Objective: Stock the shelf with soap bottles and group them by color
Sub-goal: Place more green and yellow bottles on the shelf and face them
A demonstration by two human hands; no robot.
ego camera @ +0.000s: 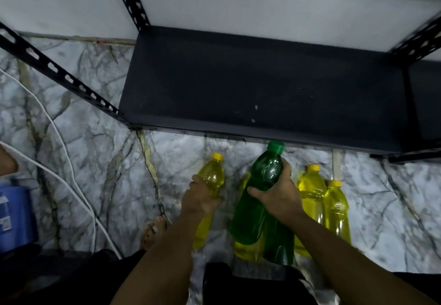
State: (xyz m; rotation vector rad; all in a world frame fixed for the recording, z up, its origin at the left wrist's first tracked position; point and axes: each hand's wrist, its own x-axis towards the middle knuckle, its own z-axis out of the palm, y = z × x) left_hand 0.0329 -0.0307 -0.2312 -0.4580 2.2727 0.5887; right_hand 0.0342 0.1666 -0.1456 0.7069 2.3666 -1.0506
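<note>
Head view: nearest the camera, two forearms reach forward over the marble floor (100,161). The right hand (278,199) has its grip clamped around the upper body of a green soap bottle (259,199), while the left hand (200,199) is closed on a yellow soap bottle (211,180) just left of the green one. Both bottles point their caps toward the dark shelf (250,80), which lies straight ahead, its front edge just beyond the green cap (275,146). Two more yellow bottles (322,204) lie right of the green one, another green bottle (279,242) under the wrist. The shelf board looks bare, so either bottle has room; colours probably belong at opposite ends.
</note>
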